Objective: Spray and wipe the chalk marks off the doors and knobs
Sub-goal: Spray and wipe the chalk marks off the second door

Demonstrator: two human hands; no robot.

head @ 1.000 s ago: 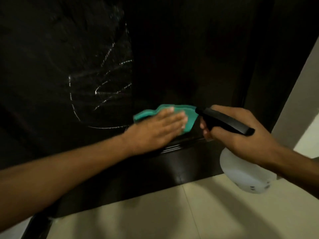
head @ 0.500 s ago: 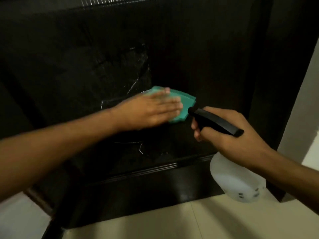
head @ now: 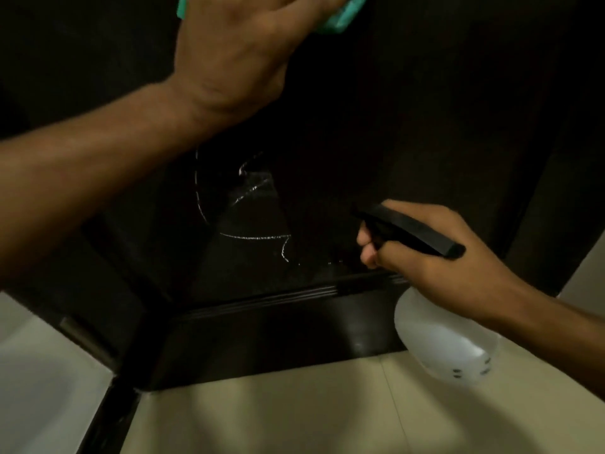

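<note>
A dark door fills the upper view. White chalk marks show on its lower panel, a curved line, some streaks and a horizontal stroke. My left hand presses a teal cloth flat against the door near the top edge of the view; its fingertips are cut off by the frame. My right hand grips the black trigger head of a white spray bottle, nozzle pointing left toward the door, low at the right.
The door's bottom rail meets pale floor tiles. A pale wall edge stands at the right, and a lighter surface lies at the lower left beside the door frame.
My left hand has swept the cloth upward on the door, from beside the bottle nozzle to the top of the view. More chalk marks are uncovered below it. The bottle hand stays low right.
</note>
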